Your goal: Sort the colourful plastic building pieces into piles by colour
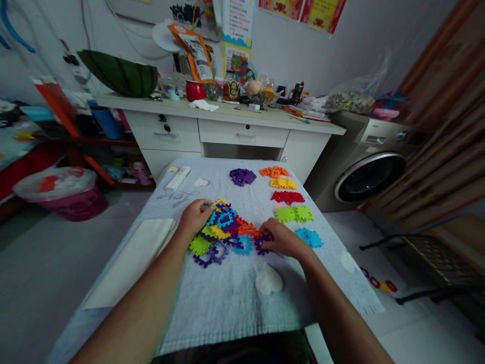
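Observation:
A mixed heap of toothed plastic building pieces (pixel 222 230) in purple, blue, yellow, green and orange lies mid-table. At its left edge rests my left hand (pixel 195 217), fingers bent against the pieces; whether they grip one is hidden. My right hand (pixel 278 237) is closed on a purple toothed piece (pixel 261 244) at the heap's right side. Beyond the heap sits a purple pile (pixel 242 177). Down the right side run separate groups: orange (pixel 274 172), yellow (pixel 283 183), red (pixel 287 196), lime green (pixel 294 214) and light blue pieces (pixel 309 237).
A pale cloth (pixel 265 308) covers the table. On its left lie a folded cream sheet (pixel 131 263) and a white box (pixel 178 178). Behind stands a cluttered desk (pixel 242 119) with a cut watermelon (pixel 121 73). A washing machine (pixel 356 156) and a chair (pixel 428 258) are at right.

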Demonstrator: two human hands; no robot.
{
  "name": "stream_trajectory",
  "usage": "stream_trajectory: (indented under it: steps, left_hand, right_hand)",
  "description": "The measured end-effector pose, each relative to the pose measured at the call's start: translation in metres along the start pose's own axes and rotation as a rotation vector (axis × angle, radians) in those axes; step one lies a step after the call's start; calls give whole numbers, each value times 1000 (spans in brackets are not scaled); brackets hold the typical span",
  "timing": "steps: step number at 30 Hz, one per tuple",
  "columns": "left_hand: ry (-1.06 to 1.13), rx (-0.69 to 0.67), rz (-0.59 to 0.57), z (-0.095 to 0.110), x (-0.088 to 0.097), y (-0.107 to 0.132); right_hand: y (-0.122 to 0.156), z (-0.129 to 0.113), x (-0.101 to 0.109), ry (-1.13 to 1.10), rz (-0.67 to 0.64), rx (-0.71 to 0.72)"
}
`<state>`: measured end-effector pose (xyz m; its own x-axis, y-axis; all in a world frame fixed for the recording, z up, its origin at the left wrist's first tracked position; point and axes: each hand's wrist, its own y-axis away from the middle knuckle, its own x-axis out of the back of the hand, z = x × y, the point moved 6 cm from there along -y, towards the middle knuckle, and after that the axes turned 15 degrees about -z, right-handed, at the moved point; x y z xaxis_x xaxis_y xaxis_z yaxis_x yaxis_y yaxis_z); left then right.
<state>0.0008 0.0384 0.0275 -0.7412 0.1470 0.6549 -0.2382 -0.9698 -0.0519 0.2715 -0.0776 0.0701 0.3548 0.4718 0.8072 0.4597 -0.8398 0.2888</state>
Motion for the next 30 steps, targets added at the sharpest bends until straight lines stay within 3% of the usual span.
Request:
stream_trajectory:
  steps: [8, 19, 25, 27, 30]
  left_hand:
    - [29, 35, -4, 0, 1, -2]
    - [122, 47, -38, -7, -1, -9]
    - [162, 60, -73, -6, 3, -13]
    - [174, 65, -81, -4, 5, -12]
    - [175, 66, -62, -2, 6, -6]
  right_hand:
    - [-13, -5, -5, -126, 238, 67]
    - [-10, -9, -4, -153, 274, 57]
    - [-15, -10, 15, -350, 167, 111]
    - [-24, -13, 29, -337, 218, 127]
    - [-45, -18, 50, -213, 395, 96]
